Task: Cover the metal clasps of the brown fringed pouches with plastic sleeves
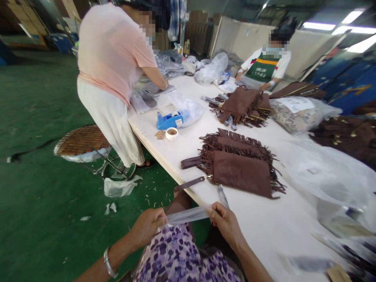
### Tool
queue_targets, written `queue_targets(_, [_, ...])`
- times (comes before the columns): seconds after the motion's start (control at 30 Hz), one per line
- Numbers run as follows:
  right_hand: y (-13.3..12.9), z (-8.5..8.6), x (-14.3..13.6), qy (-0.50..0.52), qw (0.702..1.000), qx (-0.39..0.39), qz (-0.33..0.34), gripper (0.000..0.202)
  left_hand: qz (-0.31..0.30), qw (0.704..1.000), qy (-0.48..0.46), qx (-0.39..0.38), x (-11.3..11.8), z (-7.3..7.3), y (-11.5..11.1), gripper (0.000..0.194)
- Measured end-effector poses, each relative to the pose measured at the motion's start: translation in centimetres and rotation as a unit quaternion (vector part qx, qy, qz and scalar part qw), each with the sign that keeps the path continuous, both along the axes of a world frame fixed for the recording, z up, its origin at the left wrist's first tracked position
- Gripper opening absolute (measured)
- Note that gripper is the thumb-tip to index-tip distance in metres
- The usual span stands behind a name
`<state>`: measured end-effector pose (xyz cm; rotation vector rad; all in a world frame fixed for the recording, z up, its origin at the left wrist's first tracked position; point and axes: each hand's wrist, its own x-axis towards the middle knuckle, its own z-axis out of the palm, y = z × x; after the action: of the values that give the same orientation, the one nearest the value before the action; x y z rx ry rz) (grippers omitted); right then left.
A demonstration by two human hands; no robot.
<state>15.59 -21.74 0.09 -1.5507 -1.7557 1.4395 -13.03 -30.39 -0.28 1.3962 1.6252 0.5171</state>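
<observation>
Between my two hands a narrow strip of clear plastic film is stretched above my lap. My left hand pinches one end, and my right hand grips the other near the table edge. Just beyond lies a brown fringed pouch, its wrist strap hanging over the edge by a metal clasp. More fringed brown pieces lie right behind it. What the strip belongs to, I cannot make out.
On the white table are a blue tape dispenser, a tape roll, a heap of brown pouches and a filled plastic bag. Loose plastic covers the right side. Two co-workers handle items across the table. A round stool stands left.
</observation>
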Motion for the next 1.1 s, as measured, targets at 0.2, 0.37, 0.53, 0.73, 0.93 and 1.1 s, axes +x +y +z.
queue_targets(0.2, [0.0, 0.1, 0.5, 0.007, 1.000, -0.012, -0.011, 0.035, -0.020, 0.999, -0.033, -0.038, 0.7, 0.0, 1.1, 0.035])
queue_targets(0.37, [0.5, 0.7, 1.6, -0.011, 1.000, -0.016, -0.022, 0.039, 0.081, 0.964, -0.221, -0.126, 0.0, -2.5, 0.9, 0.025])
queue_targets(0.53, [0.8, 0.1, 2.3, -0.017, 0.998, -0.017, -0.057, 0.043, 0.102, 0.956, -0.230, -0.148, -1.3, -3.8, 0.5, 0.036])
queue_targets(0.73, [0.9, -0.6, 2.4, 0.051, 0.993, -0.034, -0.098, 0.037, 0.123, 0.959, -0.216, -0.135, -0.8, -3.0, 0.6, 0.043])
queue_targets(0.93, [0.7, -0.9, 2.3, 0.065, 0.989, -0.041, -0.124, 0.038, 0.103, 0.980, -0.149, -0.079, -0.6, -2.0, 0.6, 0.048])
queue_targets(1.1, [0.9, -0.5, 0.9, -0.027, 0.996, 0.034, -0.081, 0.043, 0.112, 0.975, -0.184, -0.058, -1.8, -2.9, 0.0, 0.041])
